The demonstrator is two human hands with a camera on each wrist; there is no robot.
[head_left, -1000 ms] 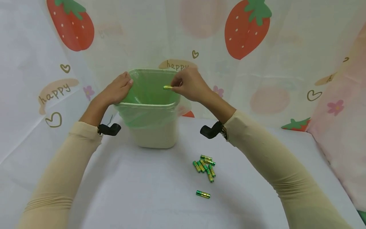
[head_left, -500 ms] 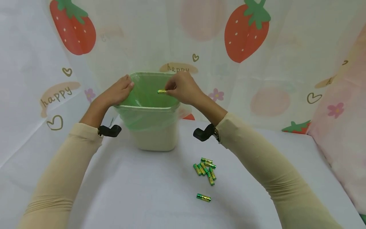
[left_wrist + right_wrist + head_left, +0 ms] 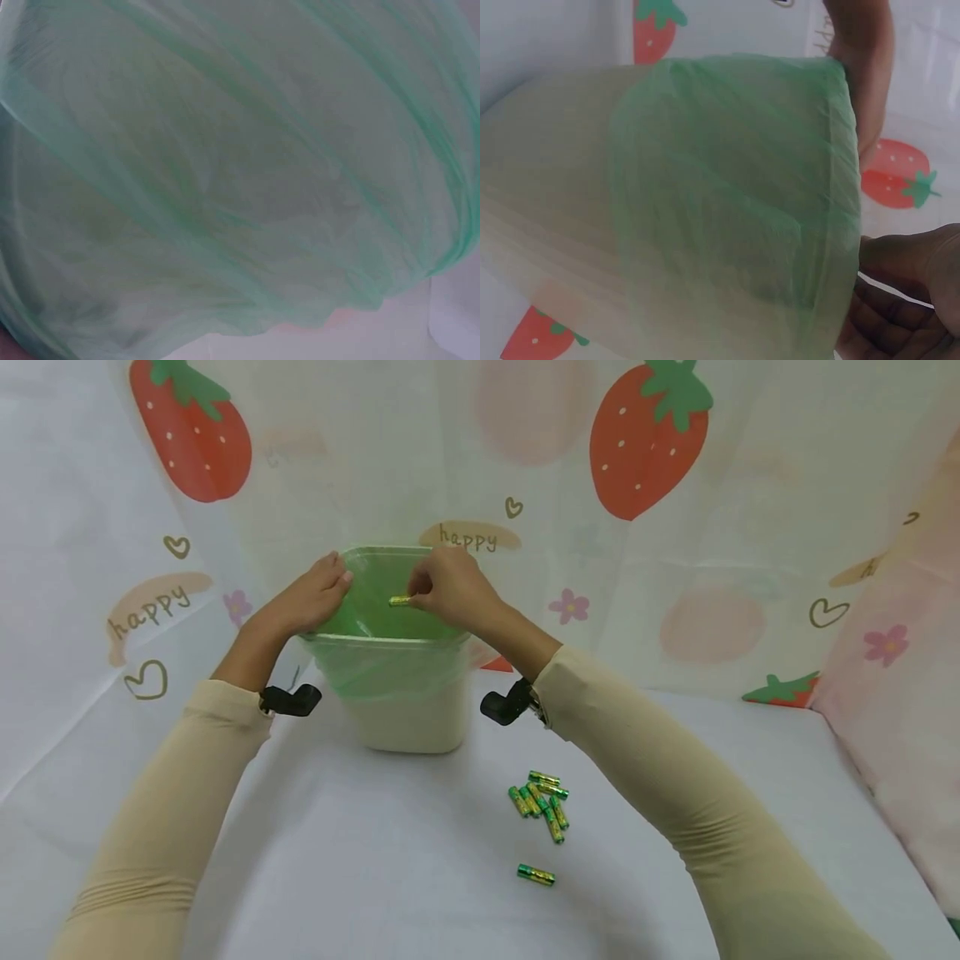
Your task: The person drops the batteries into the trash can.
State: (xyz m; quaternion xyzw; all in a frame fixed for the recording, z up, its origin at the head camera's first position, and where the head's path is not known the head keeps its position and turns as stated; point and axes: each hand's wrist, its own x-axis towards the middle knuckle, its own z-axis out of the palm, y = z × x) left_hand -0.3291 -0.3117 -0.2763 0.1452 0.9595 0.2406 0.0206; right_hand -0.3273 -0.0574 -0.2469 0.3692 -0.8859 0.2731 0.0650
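Pinching a small green-and-gold battery [image 3: 400, 601] between thumb and fingertips, the right hand [image 3: 447, 594] holds it level over the open mouth of the bin [image 3: 408, 718]; the grip is narrow and closed on the battery's near end, so most of its length juts out toward the bin's centre. Held that way, the battery sits clear of the rim, inside the opening's outline and above the green liner bag [image 3: 375, 602].

Left hand [image 3: 309, 598] rests on the bin's left rim, fingers curled over the edge with the liner under them, thumb side toward the opening. Judgement: this grip steadies the bin and keeps the liner folded over the rim. Left wrist view shows only the liner's outside folds [image 3: 225, 187], close up.

Right forearm reaches in from the bin's near right, wrist bent slightly down, knuckles up. Right wrist view shows the bin's lined wall [image 3: 727, 202] and the left hand at the far rim [image 3: 866, 67].

In front of the bin, to its right on the white surface [image 3: 360, 860], lies a cluster of like batteries [image 3: 542, 798]; one single battery [image 3: 536, 874] lies nearer the person, apart from the cluster.
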